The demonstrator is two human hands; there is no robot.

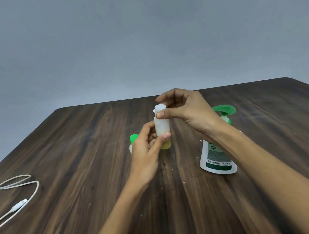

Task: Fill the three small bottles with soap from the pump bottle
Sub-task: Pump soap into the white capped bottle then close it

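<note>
Both forearms reached in over the dark wood counter as I watched. My left hand gripped a small translucent white bottle upright above the counter, yellowish soap low inside it. My right hand pinched its white cap. Behind the left hand stood a green-capped bottle; the white, green-topped pump bottle stood just right.

Two bare forearms are seen entering from the lower edge. No sleeve is worn on either forearm within view. The left hand and the right hand are ungloved. Short fingernails are visible on both thumbs.
</note>
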